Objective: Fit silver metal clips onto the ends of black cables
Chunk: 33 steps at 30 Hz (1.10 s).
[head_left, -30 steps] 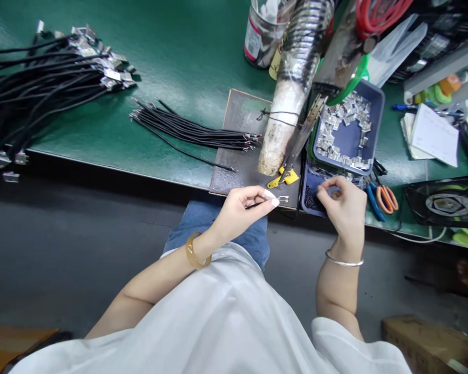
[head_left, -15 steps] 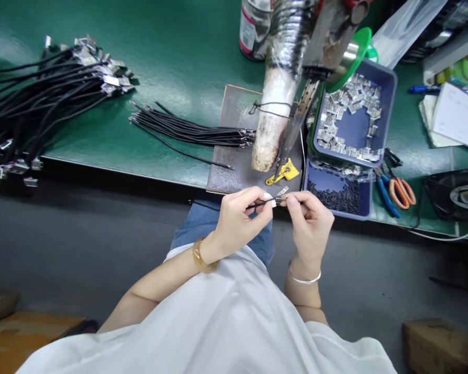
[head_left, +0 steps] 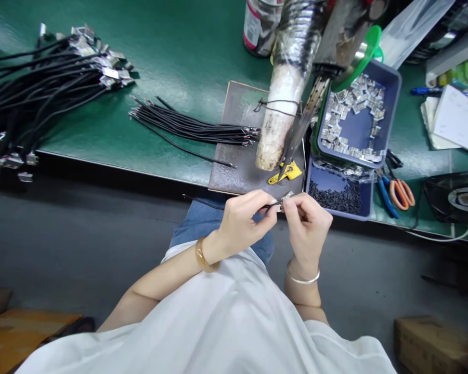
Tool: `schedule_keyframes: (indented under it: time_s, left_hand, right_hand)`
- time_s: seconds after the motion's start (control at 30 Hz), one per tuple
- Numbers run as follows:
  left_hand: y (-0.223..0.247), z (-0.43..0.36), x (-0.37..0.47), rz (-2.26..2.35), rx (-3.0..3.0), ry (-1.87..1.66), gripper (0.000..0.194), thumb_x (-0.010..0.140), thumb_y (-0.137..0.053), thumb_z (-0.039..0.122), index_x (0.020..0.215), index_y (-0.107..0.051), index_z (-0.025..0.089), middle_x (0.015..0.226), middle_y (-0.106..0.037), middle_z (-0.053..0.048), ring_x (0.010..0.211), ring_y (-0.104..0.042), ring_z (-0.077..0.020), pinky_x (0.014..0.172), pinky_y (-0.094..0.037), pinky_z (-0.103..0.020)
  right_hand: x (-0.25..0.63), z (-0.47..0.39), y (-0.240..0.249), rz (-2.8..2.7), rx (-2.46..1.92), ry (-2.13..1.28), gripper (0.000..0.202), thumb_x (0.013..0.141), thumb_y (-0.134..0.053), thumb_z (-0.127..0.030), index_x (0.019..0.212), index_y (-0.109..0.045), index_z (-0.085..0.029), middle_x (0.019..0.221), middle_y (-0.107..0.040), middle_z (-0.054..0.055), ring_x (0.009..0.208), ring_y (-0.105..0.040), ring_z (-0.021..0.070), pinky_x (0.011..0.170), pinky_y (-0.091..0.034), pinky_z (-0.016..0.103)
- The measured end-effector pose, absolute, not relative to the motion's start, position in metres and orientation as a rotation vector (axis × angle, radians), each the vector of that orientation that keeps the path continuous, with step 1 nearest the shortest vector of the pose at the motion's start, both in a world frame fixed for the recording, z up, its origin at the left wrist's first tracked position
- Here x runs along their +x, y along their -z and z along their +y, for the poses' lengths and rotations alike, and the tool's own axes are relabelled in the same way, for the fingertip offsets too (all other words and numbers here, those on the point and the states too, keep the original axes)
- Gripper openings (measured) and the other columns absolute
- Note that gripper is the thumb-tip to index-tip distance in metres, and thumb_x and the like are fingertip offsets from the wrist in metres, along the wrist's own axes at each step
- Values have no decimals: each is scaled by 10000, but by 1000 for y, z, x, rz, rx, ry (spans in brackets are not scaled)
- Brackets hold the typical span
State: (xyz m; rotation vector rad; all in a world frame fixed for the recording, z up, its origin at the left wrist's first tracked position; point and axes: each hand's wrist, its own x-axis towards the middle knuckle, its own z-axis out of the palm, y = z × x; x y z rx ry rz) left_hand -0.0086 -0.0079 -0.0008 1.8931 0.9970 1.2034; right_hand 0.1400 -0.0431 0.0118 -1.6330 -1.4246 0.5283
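The bare left hand (head_left: 244, 221) pinches a thin black cable (head_left: 271, 205) and the bare right hand (head_left: 310, 223) holds a small silver metal connector (head_left: 287, 196) at its end, near the dark grey board (head_left: 234, 176) on the green table (head_left: 179, 52).

The right hand (head_left: 309, 223) partly hides the small silver metal connector (head_left: 287, 196); the view's left edge crops the thick black cable bundle (head_left: 58, 78).

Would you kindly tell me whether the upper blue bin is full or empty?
Partly filled: silver metal connectors surround a bare patch inside the upper blue bin.
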Motion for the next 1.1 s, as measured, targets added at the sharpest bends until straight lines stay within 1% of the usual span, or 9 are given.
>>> schedule_keyframes:
  time_s: [0.23,0.4,0.5,0.57,0.63,0.7,0.77,0.87,1.1]
  left_hand:
    - [-2,-6,-16,852,1777,-1177,98,907,-618,174,854,-698,151,694,-668,-10,605,-569,-92,608,-457,-204]
    - [-3,0,-19,839,1325,-1036,133,881,-691,224,893,-779,125,856,-779,-79,744,-693,-139,674,-541,-210]
    - [-4,4,-19,857,1304,-1033,140,878,-691,229,865,-793,134,814,-751,-66,679,-638,-116,572,-482,-188]
    - [-4,7,-19,896,1324,-1047,145,875,-683,228,841,-789,135,750,-703,-42,590,-546,-86,492,-394,-184]
    - [-3,9,-17,943,1354,-1074,145,864,-679,222,805,-777,134,688,-642,-15,537,-459,-68,470,-336,-194]
    - [-2,11,-15,982,1382,-1107,144,858,-669,210,782,-763,133,655,-592,1,524,-417,-64,472,-312,-205]
    - [-1,12,-13,1006,1416,-1140,141,859,-657,195,780,-755,131,646,-570,6,523,-401,-65,477,-302,-212]
    - [0,14,-9,1032,1506,-1193,127,855,-650,163,787,-755,139,639,-571,10,530,-391,-69,497,-303,-219]
    - [0,16,-6,1108,1661,-1271,128,837,-645,118,809,-765,155,606,-522,31,543,-389,-77,527,-313,-228]
  right_hand:
    - [148,-41,-14,-1321,-1564,-693,207,910,-674,-409,891,-750,-218,744,-695,-2,578,-582,105,502,-414,232]
    - [146,-47,-14,-1497,-1579,-358,143,927,-660,-316,1003,-765,-254,708,-675,-9,516,-544,99,470,-376,256]
    - [143,-49,-16,-1351,-1499,-362,183,950,-613,-289,1111,-689,-246,606,-604,-48,432,-501,88,410,-348,238]
    - [140,-49,-18,-1220,-1449,-392,215,973,-573,-262,1187,-588,-245,686,-668,-52,384,-497,70,377,-354,216]
    - [137,-48,-20,-1193,-1458,-347,155,982,-568,-241,1136,-557,-236,840,-749,-19,441,-609,83,410,-447,214]
    - [134,-45,-20,-1257,-1490,-291,68,966,-604,-224,1032,-591,-220,948,-778,15,610,-734,131,535,-577,252]
    - [131,-42,-17,-1358,-1485,-288,46,927,-659,-196,960,-632,-213,997,-784,33,787,-781,172,673,-642,293]
    - [130,-37,-12,-1442,-1450,-341,48,910,-670,-177,915,-644,-216,1039,-781,44,902,-778,179,739,-657,305]
    - [131,-29,-10,-1453,-1427,-343,70,903,-670,-170,901,-622,-222,1052,-778,45,875,-774,166,727,-649,293]
